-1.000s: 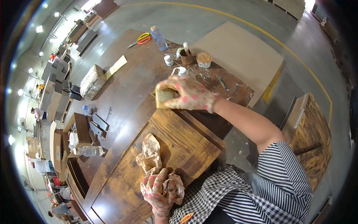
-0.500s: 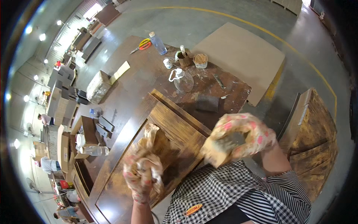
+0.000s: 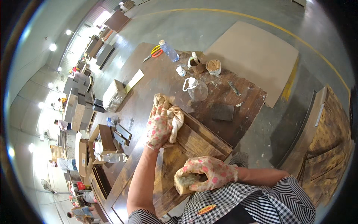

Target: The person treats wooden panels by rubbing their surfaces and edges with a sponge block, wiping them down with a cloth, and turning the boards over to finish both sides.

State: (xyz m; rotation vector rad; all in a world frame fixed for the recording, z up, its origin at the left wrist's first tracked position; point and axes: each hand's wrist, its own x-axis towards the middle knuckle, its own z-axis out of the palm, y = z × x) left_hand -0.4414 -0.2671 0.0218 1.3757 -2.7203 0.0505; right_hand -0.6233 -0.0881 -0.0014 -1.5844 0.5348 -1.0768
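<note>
Gripping a cloth (image 3: 176, 122), left fingers (image 3: 159, 109) lie over the wooden panel (image 3: 194, 143); right fingers (image 3: 189, 169) clamp a pale block (image 3: 181, 184).

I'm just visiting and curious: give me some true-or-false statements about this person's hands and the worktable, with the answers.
1. The left hand is on a crumpled cloth. True.
2. The right hand is empty. False: it grips a pale block.
3. Both hands are ungloved. False: both wear gloves with pink spots.
4. A clear jug with a white cap stands on the table. True.
5. The scissors lie on the floor. False: they lie on the table, near a bluish bottle.
</note>
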